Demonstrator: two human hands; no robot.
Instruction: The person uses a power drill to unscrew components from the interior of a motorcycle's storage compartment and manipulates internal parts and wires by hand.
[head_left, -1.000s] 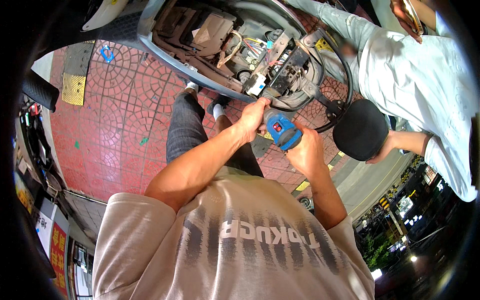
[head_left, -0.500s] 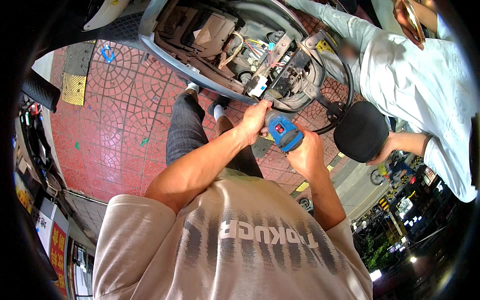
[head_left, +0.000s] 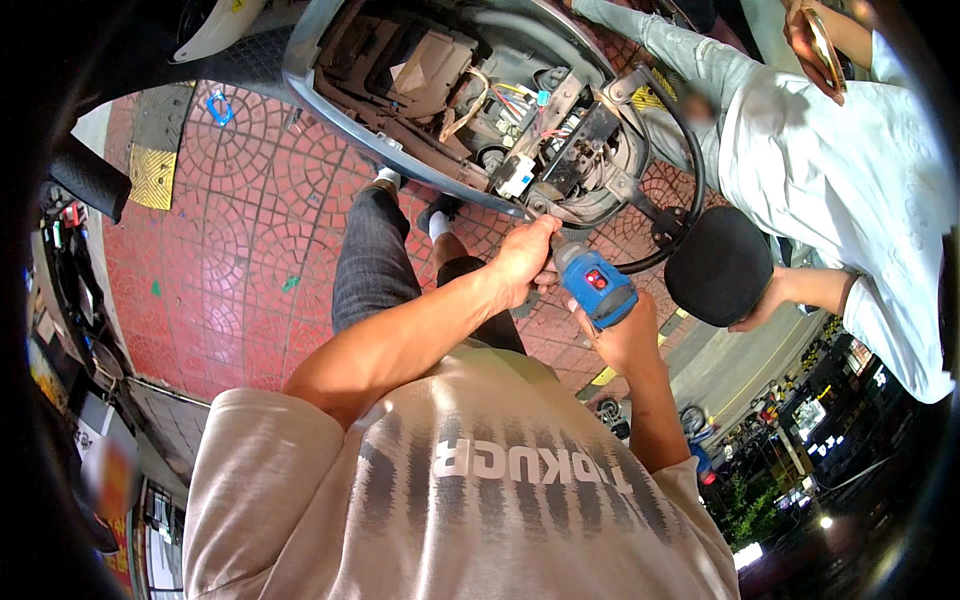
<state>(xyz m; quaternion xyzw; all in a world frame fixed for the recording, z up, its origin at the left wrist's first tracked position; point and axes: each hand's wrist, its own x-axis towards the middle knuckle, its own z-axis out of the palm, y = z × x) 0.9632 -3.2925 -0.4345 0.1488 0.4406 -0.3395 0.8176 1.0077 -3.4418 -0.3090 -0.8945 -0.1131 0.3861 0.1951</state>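
Observation:
My right hand (head_left: 628, 338) is closed round the handle of a blue cordless drill (head_left: 597, 284). Its nose points up and left, toward the rear rim of an opened scooter body (head_left: 450, 186). My left hand (head_left: 524, 262) is pinched just ahead of the nose, by that rim; what its fingers hold is hidden. Inside the body, wires, connectors (head_left: 517, 176) and a dark metal bracket (head_left: 572, 160) lie exposed. A black padded backrest (head_left: 720, 266) on a curved black bar (head_left: 697, 160) stands right of the drill.
A person in a pale shirt (head_left: 830, 190) stands at the right, one hand (head_left: 762, 302) on the backrest. Another hand holds a phone (head_left: 826, 50) at the upper right. A blue loop-shaped object (head_left: 219, 108) lies on the red tiles (head_left: 230, 260), near a yellow-and-black ramp (head_left: 153, 165).
The drill and my right hand have shifted right and down, drawing back from the scooter body. My left hand has moved slightly right and down, its fingers still pinched.

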